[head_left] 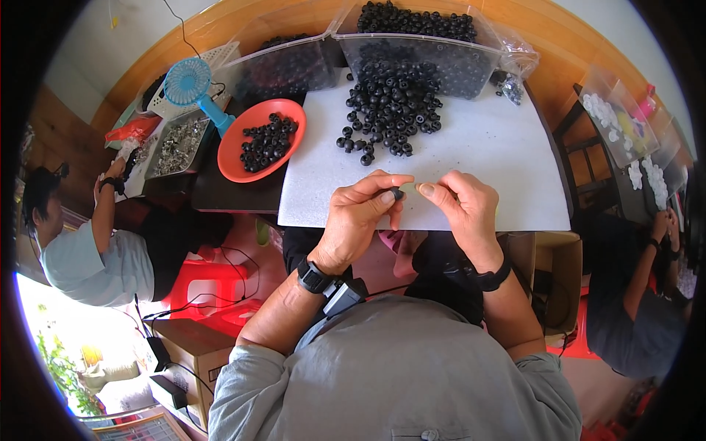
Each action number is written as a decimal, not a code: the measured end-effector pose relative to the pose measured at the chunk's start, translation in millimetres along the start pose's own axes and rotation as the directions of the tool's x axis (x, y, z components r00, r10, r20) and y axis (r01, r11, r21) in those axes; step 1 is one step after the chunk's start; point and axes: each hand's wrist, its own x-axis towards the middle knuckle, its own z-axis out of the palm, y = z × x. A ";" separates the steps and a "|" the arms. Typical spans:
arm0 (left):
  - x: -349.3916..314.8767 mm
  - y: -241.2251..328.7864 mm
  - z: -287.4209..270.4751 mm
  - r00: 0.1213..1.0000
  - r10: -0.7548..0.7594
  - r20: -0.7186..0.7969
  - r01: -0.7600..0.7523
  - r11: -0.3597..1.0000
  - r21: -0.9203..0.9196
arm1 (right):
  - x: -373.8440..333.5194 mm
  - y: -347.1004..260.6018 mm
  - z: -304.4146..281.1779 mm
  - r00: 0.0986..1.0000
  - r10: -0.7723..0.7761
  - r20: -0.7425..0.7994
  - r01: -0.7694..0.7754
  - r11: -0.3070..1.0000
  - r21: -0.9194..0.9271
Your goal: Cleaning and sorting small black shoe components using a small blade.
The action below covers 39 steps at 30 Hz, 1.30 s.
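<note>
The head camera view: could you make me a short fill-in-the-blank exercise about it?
1. The left hand pinches a small piece coloured ____.
2. The heap of round black pieces lies on a ____ sheet.
3. The fan is coloured ____.
4. The orange-red dish lies on the ____ side of the heap.
Missing words: black; white; blue; left.

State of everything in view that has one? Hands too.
Left hand: pinching a black bead
Right hand: thumb and forefinger together; any hold unclear
Loose black beads: heaped on white sheet
White sheet: lying flat
Clear bin: open, holding black beads
Orange bowl: partly filled with black beads
Blue fan: tilted; spinning or not unclear
Cardboard box: open
</note>
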 end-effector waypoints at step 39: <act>43.3 33.9 -45.8 0.887 0.344 0.308 -0.337 0.026 0.941 | -6.1 3.9 1.9 0.973 -0.229 -0.030 0.227 0.972 -0.054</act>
